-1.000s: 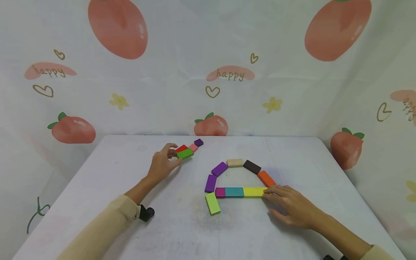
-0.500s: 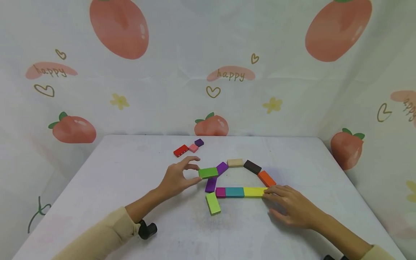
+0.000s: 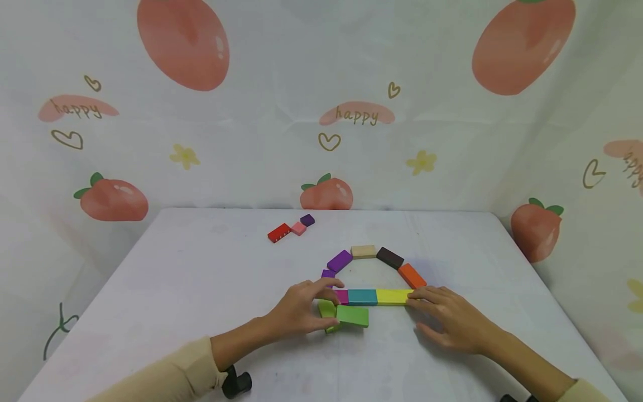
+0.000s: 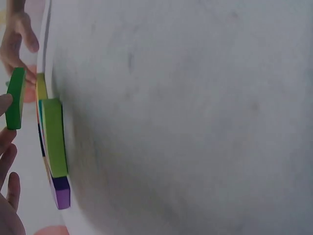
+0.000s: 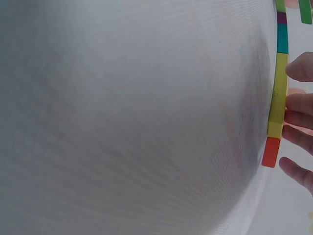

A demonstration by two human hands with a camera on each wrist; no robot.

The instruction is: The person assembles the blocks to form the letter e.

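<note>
My left hand (image 3: 303, 310) pinches a flat green block (image 3: 353, 316) between thumb and fingers, above the table just in front of the row. In the left wrist view the green block (image 4: 15, 100) is held off the surface. Partly behind this hand lies a lime block (image 3: 326, 309), at the row's left end. The row runs through a magenta block (image 3: 343, 296), a teal block (image 3: 362, 297) and a yellow stretch (image 3: 392, 297). My right hand (image 3: 447, 318) rests at the right end of the yellow, fingertips on it, fingers loosely bent.
Behind the row, an arch is formed by two purple blocks (image 3: 339, 261), a beige block (image 3: 363, 252), a dark block (image 3: 390, 257) and an orange block (image 3: 412, 276). Farther back lie a red block (image 3: 279, 233), a pink block (image 3: 298, 228) and a dark purple block (image 3: 307, 220).
My left hand has taken the green block from beside the red one and carried it right and toward me, to the row's front. The right hand has stayed put.
</note>
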